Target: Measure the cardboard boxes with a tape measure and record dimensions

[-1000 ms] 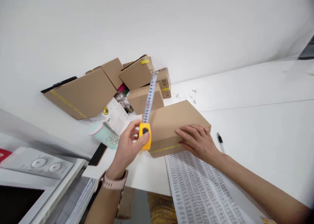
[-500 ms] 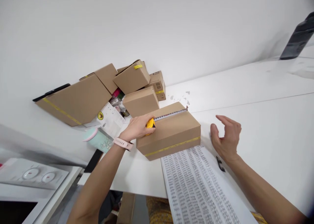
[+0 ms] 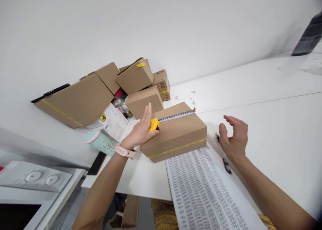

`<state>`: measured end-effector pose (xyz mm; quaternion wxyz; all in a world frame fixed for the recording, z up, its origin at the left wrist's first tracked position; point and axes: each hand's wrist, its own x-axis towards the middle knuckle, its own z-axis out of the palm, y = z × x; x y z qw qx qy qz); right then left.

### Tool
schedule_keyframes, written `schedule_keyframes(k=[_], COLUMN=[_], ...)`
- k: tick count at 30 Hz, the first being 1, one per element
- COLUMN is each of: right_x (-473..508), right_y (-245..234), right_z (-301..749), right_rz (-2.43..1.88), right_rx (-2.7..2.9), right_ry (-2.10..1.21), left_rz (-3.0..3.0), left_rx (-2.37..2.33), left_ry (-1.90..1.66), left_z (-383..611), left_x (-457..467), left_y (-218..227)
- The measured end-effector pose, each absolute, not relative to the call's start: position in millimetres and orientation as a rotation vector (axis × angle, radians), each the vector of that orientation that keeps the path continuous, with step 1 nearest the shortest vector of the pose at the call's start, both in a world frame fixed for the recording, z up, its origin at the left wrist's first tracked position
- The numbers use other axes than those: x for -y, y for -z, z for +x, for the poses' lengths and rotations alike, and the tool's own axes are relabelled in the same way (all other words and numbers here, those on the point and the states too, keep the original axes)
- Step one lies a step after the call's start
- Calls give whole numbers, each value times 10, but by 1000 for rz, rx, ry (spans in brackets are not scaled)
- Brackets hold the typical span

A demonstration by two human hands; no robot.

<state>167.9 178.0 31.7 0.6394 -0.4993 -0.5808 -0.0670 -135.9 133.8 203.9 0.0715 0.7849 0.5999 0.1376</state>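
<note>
My left hand (image 3: 141, 129), with a pink watch band on its wrist, is at the left end of a closed cardboard box (image 3: 182, 131). Its fingers point up and straight, while a yellow tape measure (image 3: 154, 124) sits between the thumb and the palm. The metal blade (image 3: 176, 116) is drawn out across the box top, and its hook end pokes slightly past the far right edge. To the right of the box, my right hand (image 3: 233, 139) hovers with thumb and fingers apart, holding nothing. Under the box's front edge lies a large printed sheet (image 3: 201, 189).
Several cardboard boxes (image 3: 75, 99) are piled against the wall at the left. A mint tumbler (image 3: 102, 142) leans near my left wrist, beside a white packet (image 3: 114, 121). A small black object (image 3: 226, 166) lies by the sheet. A dark bottle (image 3: 308, 35) stands far right.
The left fingers have straightened upward from their curl around the tape measure, baring more of its yellow case. The blade's hook now sits slightly past the box edge. The right hand stays open.
</note>
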Motion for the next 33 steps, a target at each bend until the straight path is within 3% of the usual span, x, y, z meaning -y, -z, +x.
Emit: schedule_keyframes(k=[3, 11, 19, 22, 25, 27, 30, 33], right_x=[-1785, -1761, -1755, -1643, -1434, -1298, -1187, -1173], right_y=[-313, -327, -437, -489, -470, -426, -368, -365], right_z=[1691, 1716, 1821, 1955, 2027, 2029, 2029, 2113], right_rz=[-1140, -1258, -1489, -1873, -2086, -2060, -1981, -1900], right_rx=[1334, 1317, 1381, 1673, 1995, 2120, 2210, 2220], right_ry=[128, -25, -233, -360, -400, -408, -409, -457], left_rz=[2270, 2287, 2431, 2724, 2973, 2854, 2741, 2587], left_rx=[-1852, -1958, -1879, -1832, -1375, -1057, -982, -945], left_ry=[-397, -755, -750, -1058, -1394, -1251, -460, -50], left_z=[-1355, -1284, -1352, -1213, -893, -639, -352, -299], left_x=[-1339, -1387, -1510, -1319, -872, -524, -125, 46], left_y=[-1940, -1668, -1620, -1662, -1551, -1322, -834, -437])
